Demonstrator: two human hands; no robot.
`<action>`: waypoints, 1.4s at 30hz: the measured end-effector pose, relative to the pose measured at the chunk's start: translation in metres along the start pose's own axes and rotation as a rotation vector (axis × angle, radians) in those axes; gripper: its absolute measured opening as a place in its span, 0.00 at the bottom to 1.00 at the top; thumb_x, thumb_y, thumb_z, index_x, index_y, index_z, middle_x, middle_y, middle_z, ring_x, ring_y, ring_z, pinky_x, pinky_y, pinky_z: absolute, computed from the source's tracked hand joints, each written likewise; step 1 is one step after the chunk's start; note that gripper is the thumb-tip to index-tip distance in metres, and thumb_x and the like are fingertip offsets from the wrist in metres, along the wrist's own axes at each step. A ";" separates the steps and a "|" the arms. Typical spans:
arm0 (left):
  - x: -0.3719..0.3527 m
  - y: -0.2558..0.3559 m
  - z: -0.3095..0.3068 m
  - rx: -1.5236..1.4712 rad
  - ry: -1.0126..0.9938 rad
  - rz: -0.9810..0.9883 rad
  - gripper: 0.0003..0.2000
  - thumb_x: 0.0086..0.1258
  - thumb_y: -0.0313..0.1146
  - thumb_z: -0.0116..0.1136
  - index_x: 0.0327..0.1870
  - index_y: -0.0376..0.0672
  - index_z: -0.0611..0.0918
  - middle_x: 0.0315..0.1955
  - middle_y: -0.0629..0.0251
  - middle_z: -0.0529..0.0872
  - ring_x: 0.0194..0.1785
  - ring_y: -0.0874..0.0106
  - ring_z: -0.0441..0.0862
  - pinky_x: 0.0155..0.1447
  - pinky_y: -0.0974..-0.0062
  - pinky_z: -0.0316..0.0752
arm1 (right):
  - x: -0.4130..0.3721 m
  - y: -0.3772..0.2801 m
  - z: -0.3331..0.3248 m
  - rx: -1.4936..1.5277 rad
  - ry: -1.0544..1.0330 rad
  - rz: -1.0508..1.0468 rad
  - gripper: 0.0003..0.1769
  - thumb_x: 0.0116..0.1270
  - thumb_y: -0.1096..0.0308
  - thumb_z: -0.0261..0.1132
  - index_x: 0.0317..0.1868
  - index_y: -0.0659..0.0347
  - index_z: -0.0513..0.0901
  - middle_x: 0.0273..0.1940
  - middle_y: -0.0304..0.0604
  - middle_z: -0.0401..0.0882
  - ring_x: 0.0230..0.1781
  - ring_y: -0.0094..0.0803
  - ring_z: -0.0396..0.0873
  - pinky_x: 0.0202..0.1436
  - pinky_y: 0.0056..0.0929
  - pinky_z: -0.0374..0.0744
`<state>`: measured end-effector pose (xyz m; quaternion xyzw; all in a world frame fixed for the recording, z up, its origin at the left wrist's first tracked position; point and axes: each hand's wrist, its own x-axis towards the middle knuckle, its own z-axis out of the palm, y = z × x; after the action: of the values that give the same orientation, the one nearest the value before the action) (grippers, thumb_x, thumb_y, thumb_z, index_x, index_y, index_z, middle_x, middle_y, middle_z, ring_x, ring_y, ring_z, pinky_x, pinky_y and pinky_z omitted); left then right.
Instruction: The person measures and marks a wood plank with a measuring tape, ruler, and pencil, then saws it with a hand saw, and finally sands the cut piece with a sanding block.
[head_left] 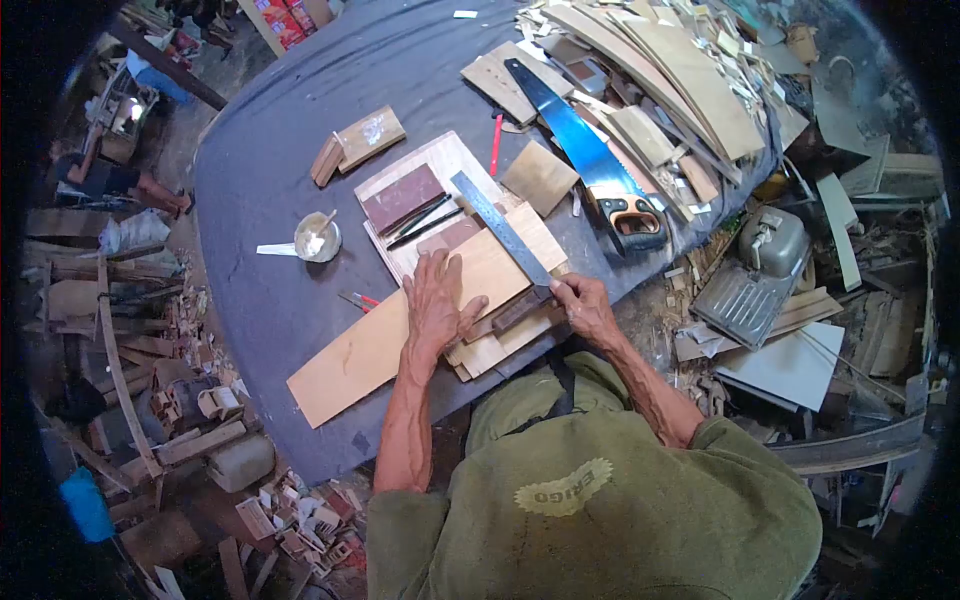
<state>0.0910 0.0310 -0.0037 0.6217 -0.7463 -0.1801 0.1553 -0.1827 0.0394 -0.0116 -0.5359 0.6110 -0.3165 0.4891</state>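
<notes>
A long plywood board (350, 365) lies slantwise across a small stack of wood pieces (510, 345). Flat on the board, with fingers spread, rests my left hand (435, 295). My right hand (587, 308) is closed at the near end of a try square (500, 227), whose metal blade lies across the board near its right end. The square's dark stock (522, 308) sits along the board's near edge. Behind the board are a brown sanding block (403, 198) and dark pens (420, 220) on a pale panel (450, 150).
A blue handsaw (575, 125) lies right of the panel, beside heaped offcuts (650, 90). A red pencil (496, 145), a square wood piece (540, 177), wood blocks (370, 137) and a cup (317, 238) are on the dark-covered table (260, 190). A person's leg (160, 190) shows far left.
</notes>
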 end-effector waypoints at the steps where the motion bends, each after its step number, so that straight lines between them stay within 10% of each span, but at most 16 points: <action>1: 0.001 -0.002 0.000 -0.009 -0.006 0.001 0.42 0.58 0.50 0.75 0.72 0.38 0.73 0.74 0.48 0.66 0.80 0.44 0.56 0.75 0.29 0.53 | 0.000 0.002 -0.003 0.032 0.002 -0.006 0.16 0.73 0.62 0.65 0.40 0.70 0.88 0.25 0.39 0.81 0.27 0.25 0.76 0.32 0.30 0.74; 12: 0.000 0.014 -0.005 0.094 -0.106 -0.018 0.54 0.51 0.60 0.76 0.78 0.41 0.66 0.78 0.45 0.60 0.82 0.42 0.52 0.76 0.25 0.50 | 0.019 0.005 -0.075 0.477 0.035 0.127 0.12 0.76 0.62 0.66 0.38 0.62 0.87 0.26 0.30 0.79 0.22 0.14 0.69 0.24 0.18 0.65; 35: 0.010 0.041 -0.007 0.101 -0.181 -0.161 0.55 0.45 0.49 0.81 0.78 0.42 0.65 0.79 0.44 0.57 0.83 0.46 0.52 0.75 0.23 0.50 | 0.154 0.044 -0.166 0.262 0.247 0.063 0.16 0.77 0.62 0.63 0.30 0.60 0.84 0.23 0.30 0.77 0.18 0.15 0.69 0.22 0.18 0.65; 39: 0.025 0.051 -0.014 0.007 -0.185 -0.233 0.48 0.54 0.49 0.78 0.75 0.39 0.69 0.76 0.41 0.63 0.80 0.44 0.57 0.77 0.32 0.54 | 0.146 0.016 -0.148 -0.066 0.317 -0.264 0.18 0.75 0.62 0.64 0.28 0.66 0.84 0.20 0.35 0.78 0.19 0.22 0.74 0.25 0.26 0.71; 40: 0.030 0.047 -0.009 0.000 -0.095 -0.194 0.45 0.56 0.48 0.77 0.74 0.38 0.70 0.75 0.41 0.65 0.79 0.43 0.59 0.77 0.36 0.57 | 0.141 0.010 -0.149 -0.123 0.263 -0.181 0.17 0.72 0.62 0.63 0.36 0.70 0.87 0.25 0.53 0.84 0.27 0.41 0.84 0.36 0.39 0.78; 42: 0.044 0.039 0.005 -0.013 0.085 -0.109 0.40 0.61 0.47 0.74 0.72 0.36 0.73 0.72 0.41 0.70 0.76 0.43 0.64 0.77 0.45 0.62 | 0.129 0.006 -0.143 -0.277 0.282 -0.176 0.17 0.72 0.61 0.62 0.37 0.69 0.87 0.26 0.54 0.85 0.28 0.45 0.85 0.37 0.41 0.79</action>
<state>0.0467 -0.0052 0.0104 0.6673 -0.7029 -0.1665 0.1812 -0.3119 -0.1031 -0.0040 -0.5999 0.6618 -0.3428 0.2908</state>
